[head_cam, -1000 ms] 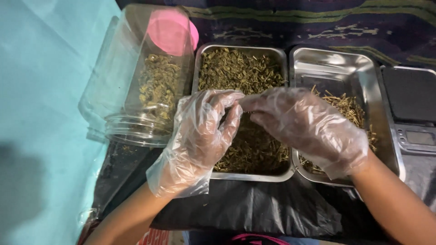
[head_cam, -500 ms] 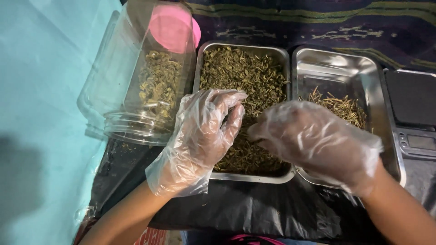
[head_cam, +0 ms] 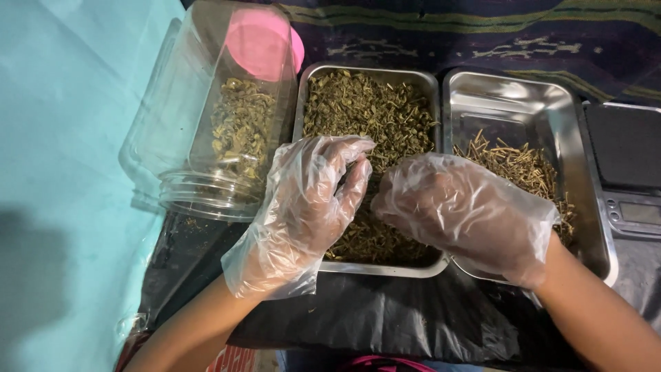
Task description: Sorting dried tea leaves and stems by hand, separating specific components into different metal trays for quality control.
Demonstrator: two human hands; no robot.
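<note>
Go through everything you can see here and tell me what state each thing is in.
Plastic jar: on its side, mouth open, partly filled with dried herb.
Left steel tray: nearly full of dried herb.
Right steel tray: far end bare, stems heaped nearer.
Scale: nothing on its platform.
Left hand: gloved, fingers curled over the left tray.
Right hand: gloved, fingertips down in the herb.

- Even overhead light, moderately bright; colours slightly cool.
- Specular glare on the right steel tray [head_cam: 513, 110] and on the clear jar [head_cam: 206, 138].
- Soft shadow falls lower left on the teal cloth [head_cam: 62, 207].
- Focus is sharp centrally; the dark upper edge is dimmer.
</note>
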